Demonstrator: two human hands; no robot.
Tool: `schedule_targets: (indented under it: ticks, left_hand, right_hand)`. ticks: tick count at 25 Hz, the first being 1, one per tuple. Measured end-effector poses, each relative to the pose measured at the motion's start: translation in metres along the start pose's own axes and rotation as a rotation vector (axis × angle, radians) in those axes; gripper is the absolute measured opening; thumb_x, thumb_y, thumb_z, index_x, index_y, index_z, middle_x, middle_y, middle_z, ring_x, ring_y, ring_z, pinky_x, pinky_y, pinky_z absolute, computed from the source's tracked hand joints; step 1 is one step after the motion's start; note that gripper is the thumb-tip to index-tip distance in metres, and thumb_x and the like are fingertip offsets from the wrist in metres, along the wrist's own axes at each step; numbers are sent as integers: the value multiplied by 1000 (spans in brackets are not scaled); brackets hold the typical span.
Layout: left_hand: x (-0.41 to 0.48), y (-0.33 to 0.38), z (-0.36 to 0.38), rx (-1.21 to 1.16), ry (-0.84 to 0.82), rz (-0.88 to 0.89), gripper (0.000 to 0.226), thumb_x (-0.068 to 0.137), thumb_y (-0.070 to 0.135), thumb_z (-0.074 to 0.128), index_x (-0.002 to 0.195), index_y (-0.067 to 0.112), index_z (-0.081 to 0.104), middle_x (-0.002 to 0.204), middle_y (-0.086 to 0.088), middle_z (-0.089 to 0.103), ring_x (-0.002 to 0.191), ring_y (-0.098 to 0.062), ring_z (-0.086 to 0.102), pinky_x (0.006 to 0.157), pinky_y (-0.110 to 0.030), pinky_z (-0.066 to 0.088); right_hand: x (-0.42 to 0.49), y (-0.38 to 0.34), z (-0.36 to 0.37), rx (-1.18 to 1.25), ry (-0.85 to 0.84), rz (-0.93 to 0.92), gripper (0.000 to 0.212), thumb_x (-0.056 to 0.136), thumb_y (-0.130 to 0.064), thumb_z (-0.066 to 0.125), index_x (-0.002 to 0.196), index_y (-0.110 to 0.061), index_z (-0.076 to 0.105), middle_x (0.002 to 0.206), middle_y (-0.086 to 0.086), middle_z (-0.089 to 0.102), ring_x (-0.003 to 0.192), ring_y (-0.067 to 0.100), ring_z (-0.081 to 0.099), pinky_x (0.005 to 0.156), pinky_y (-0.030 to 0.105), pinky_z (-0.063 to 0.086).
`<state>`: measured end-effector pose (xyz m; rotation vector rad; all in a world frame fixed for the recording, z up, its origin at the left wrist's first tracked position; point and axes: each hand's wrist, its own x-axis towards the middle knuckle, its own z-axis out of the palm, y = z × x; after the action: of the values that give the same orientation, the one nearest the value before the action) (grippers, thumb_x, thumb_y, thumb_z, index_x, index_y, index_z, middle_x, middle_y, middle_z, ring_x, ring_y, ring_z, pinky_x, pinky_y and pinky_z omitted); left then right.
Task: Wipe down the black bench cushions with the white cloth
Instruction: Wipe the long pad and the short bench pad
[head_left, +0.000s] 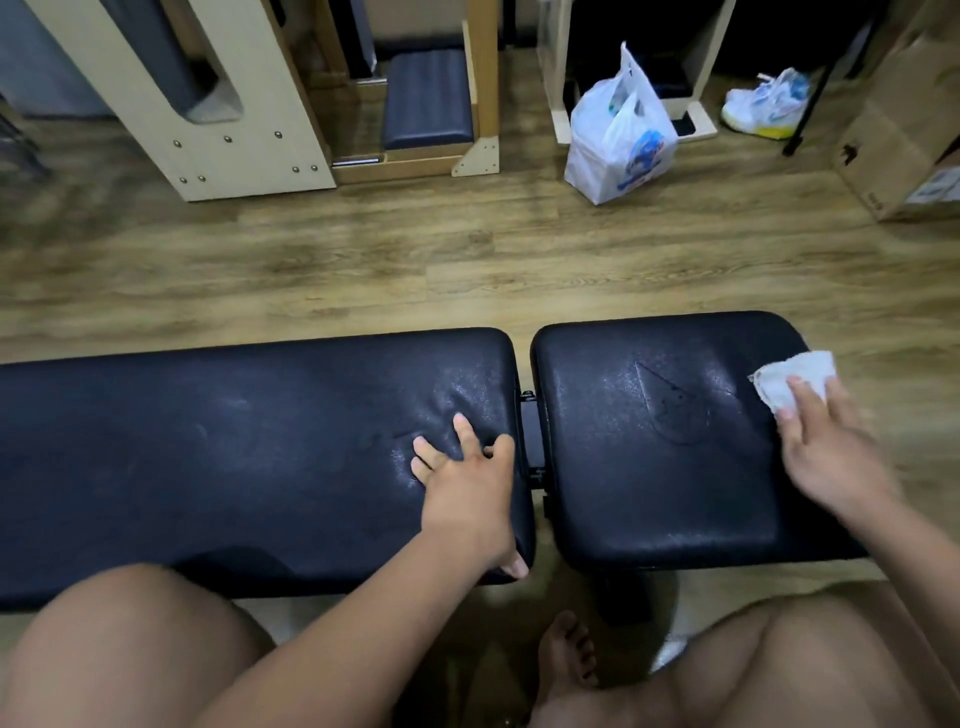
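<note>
Wood floor (467, 270); long cushion (208, 457) under flat, spread left hand (462, 483); short cushion (660, 441), right hand (826, 447) pressing cloth (789, 379) with straight fingers.

Left grip (467, 488) at centre frame, palm down, fingers spread and straight, forearm reaching up from lower left, right grip (826, 452) at right edge, palm down, fingers straight

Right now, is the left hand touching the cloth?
Apart. The head view shows the left hand resting on the long cushion, while the cloth lies under the right hand on the short cushion.
</note>
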<state>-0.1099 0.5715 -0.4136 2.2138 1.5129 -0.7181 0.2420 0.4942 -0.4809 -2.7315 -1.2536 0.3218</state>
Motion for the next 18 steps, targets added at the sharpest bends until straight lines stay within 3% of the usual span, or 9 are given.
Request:
schedule_targets:
  ticks: [5,8,12,15,18]
  left_hand:
    - [0,-2,1,19,17,16,111,51,52,92,133,21,23,161,-23,-14,135,-70,3,113,-65,23]
    - [1,-2,2,47,21,27,116,52,54,91,137,20,20,161,-24,-15,135,-71,3,113,-66,22]
    - [4,-3,4,54,28,38,119,54,53,91,140,19,17,160,-26,-16,134,-72,2,113,-67,20]
    - [1,0,3,39,24,23,119,53,53,91,140,19,18,160,-25,-16,134,-71,2,114,-66,21]
    - [-2,-3,0,16,30,65,124,52,55,91,143,18,15,160,-26,-14,133,-72,2,112,-69,20]
  right_hand:
    - [-88,-8,7,-137,22,-105,61,93,-45,22,136,-15,54,145,18,46,128,49,37,110,54,28]
    - [-142,-19,13,-154,-12,-221,60,96,-50,17,138,-25,52,148,8,45,136,40,36,109,53,30]
    - [-173,-61,16,-139,-119,-390,52,95,-50,24,135,-34,54,146,0,48,136,33,40,102,46,34]
    - [-150,-96,12,-217,-193,-497,56,98,-52,7,141,-40,42,153,-4,37,143,33,26,107,50,26]
    - [-108,-137,28,-231,-184,-528,58,94,-55,0,146,-48,23,162,-6,8,148,34,1,114,55,8]
